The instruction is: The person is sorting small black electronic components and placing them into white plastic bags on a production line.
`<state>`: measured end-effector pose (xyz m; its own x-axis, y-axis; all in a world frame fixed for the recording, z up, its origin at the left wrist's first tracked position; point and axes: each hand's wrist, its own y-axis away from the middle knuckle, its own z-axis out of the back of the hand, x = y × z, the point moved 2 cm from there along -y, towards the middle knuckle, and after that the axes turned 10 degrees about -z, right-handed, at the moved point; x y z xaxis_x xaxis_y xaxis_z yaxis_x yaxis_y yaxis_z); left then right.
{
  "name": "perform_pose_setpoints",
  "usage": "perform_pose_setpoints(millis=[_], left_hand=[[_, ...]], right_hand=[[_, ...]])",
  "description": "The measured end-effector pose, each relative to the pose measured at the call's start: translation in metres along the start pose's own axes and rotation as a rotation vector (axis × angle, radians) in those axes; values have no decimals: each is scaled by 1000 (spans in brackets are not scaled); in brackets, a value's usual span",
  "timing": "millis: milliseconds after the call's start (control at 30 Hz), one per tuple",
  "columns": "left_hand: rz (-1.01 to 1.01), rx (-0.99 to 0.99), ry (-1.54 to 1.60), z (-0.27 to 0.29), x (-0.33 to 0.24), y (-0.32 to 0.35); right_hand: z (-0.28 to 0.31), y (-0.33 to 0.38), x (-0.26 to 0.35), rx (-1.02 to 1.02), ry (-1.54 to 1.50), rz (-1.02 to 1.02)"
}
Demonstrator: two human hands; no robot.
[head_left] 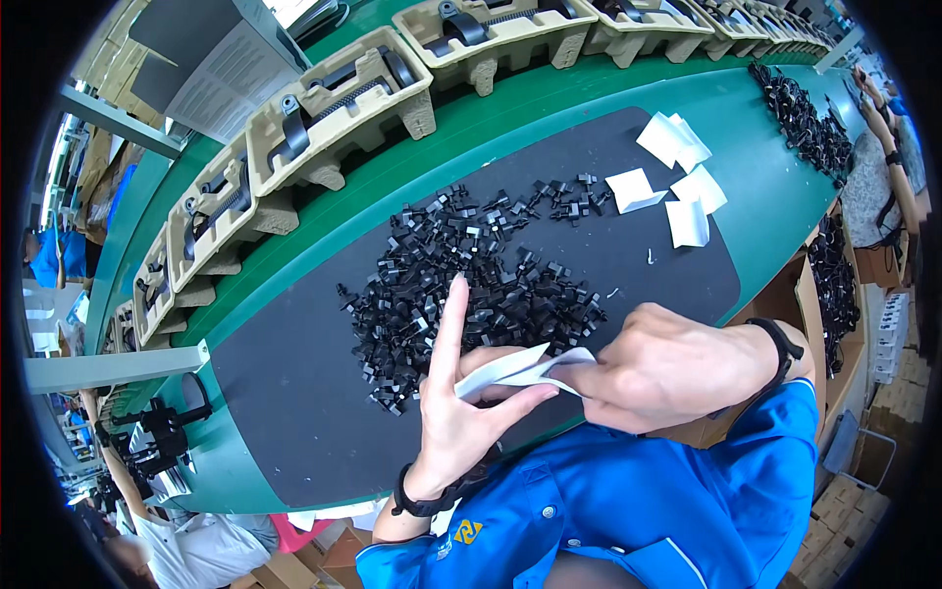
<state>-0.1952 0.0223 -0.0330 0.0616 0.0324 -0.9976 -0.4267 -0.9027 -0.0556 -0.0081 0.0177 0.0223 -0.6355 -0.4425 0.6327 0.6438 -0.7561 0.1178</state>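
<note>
My left hand grips a folded white paper between thumb and fingers, with its index finger stretched out over the heap. From the right, my right hand closes on the other end of the same paper, its fingertips partly hidden behind the fold. The paper stands partly spread, like a small pocket; whether anything lies inside cannot be seen. Just beyond both hands spreads a heap of small black plastic fittings on a dark grey mat.
Several folded white papers lie at the mat's far right. Beige moulded trays with black parts line the green conveyor behind. Bundled black cables sit at the far right. A black device stands at left. Other people work at both sides.
</note>
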Motion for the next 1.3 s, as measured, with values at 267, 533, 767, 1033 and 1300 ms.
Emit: perform_pose_setpoints(millis=[267, 533, 767, 1033, 1300], left_hand=[[-4, -87, 225, -4, -4, 6], [15, -76, 151, -14, 9, 24], [148, -86, 345, -15, 26, 32], [162, -64, 264, -25, 7, 14], [173, -37, 281, -19, 11, -1]], right_hand=[[-31, 7, -18, -597, -302, 17], [-48, 33, -22, -847, 238, 254], [-48, 45, -16, -807, 663, 383], [-32, 47, 1, -684, 721, 162], [-26, 23, -44, -247, -602, -269]])
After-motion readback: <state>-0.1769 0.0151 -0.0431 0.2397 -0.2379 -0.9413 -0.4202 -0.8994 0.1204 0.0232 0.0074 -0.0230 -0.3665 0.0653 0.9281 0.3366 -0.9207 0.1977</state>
